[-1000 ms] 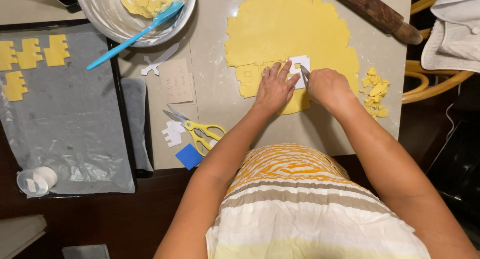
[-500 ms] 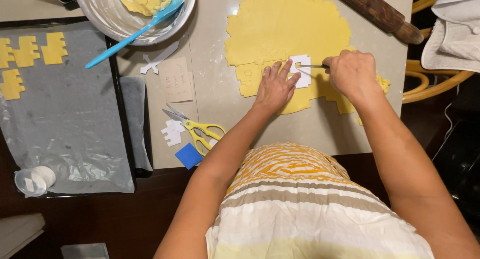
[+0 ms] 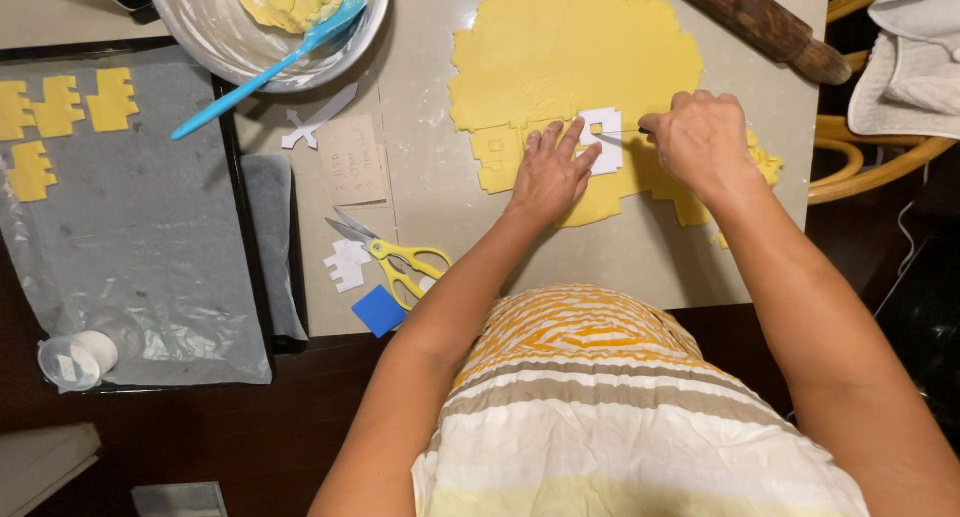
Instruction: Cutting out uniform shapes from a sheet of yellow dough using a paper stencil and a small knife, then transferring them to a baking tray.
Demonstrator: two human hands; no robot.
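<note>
Head view, looking straight down: I see my left hand point(image 3: 548, 173) pressed flat, fingers spread, on a white paper template point(image 3: 603, 140) with a notched, blocky outline that lies on the rolled dough sheet point(image 3: 570, 57). My right hand point(image 3: 700, 142) has its grip clamped on a thin knife point(image 3: 620, 135), whose slim blade points left and meets the template's edge; the left grip is apart, holding nothing, only pinning the paper down. The dough is pale yellow, smooth and matte, with ragged rounded borders above and straight, stepped cuts along its lower edge. It sits on a beige, flour-dusted bench point(image 3: 650, 257). A dark wooden rolling pin point(image 3: 760, 22) lies at an angle near the dough's upper right corner.

Left of the dough, well apart, lie yellow-handled scissors point(image 3: 395, 262) with their steel blades slightly parted, a small blue square point(image 3: 380, 310) and a white paper cut-out point(image 3: 346, 267) just beside them, and a tan card point(image 3: 352, 160) above. A floured mixing bowl point(image 3: 200, 27) holds lumpy dough scraps and a turquoise spatula point(image 3: 260, 67) whose handle leans over the rim. Farther left, a dark baking tray point(image 3: 250, 227) lined with crinkled clear film carries four notched dough shapes point(image 3: 60, 107) near its top edge.
</note>
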